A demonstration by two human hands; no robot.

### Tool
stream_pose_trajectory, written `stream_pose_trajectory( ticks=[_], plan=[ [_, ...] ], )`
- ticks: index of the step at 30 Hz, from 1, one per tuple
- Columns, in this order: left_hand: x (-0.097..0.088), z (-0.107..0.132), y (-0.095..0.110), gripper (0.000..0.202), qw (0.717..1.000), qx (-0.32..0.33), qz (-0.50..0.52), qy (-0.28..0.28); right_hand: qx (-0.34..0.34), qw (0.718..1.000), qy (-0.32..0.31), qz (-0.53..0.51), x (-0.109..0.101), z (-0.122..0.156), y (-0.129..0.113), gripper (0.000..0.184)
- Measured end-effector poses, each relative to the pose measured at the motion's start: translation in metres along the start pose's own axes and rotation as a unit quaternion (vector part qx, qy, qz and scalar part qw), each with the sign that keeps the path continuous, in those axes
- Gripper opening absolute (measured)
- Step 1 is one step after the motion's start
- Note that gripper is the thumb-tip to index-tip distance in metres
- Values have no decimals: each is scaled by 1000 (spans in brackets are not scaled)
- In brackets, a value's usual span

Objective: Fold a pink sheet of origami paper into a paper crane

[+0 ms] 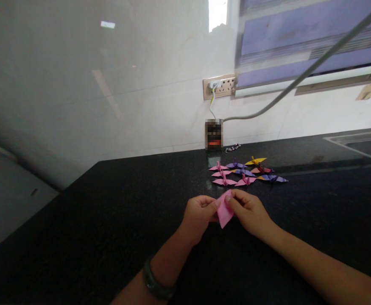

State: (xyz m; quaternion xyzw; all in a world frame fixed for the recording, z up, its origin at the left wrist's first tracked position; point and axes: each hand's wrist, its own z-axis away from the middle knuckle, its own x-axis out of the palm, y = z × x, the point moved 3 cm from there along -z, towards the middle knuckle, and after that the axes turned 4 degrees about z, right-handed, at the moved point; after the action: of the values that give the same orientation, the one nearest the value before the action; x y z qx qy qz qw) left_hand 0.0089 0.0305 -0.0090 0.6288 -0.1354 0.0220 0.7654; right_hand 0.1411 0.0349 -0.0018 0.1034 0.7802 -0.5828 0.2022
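A folded piece of pink origami paper (224,214), roughly kite-shaped with a point toward me, is held above the dark counter. My left hand (201,212) pinches its left edge between thumb and fingers. On its upper right side, my right hand (247,209) grips it with the thumb on top; some fingers of both hands are hidden behind the paper. Just beyond the hands stand several finished paper cranes in rows, among them a pink crane (225,181), a purple crane (272,178), a yellow crane (255,161) and a red crane (262,170).
The black speckled counter (109,220) runs back to a white wall. Against it stands a dark box with a blurred front (214,135), beside a beaded strand (232,148). A wall socket (220,86) holds a plug. A grey hose (283,91) crosses the upper right, above a metal sink edge (357,140).
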Motion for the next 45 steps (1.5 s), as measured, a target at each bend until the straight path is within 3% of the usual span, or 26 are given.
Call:
stream_pose_trajectory(
  ticks=[6,14,24,38,45],
  plan=[
    [1,1,1,29,1000,-1,-1,-6,-13,999,0,30,0,2,-2,23],
    [-3,0,-2,31,999,-8,30,-28,-82,995,23,45,-3,1,-9,19],
    [-1,1,2,25,997,58,-59,7,-11,999,26,-20,-1,2,-2,17],
    [-3,-1,3,26,985,98,-145,1,-28,998,47,31,-2,3,-1,25],
    [-5,0,3,28,982,102,-161,0,-33,998,44,37,-3,2,-4,19]
  ],
)
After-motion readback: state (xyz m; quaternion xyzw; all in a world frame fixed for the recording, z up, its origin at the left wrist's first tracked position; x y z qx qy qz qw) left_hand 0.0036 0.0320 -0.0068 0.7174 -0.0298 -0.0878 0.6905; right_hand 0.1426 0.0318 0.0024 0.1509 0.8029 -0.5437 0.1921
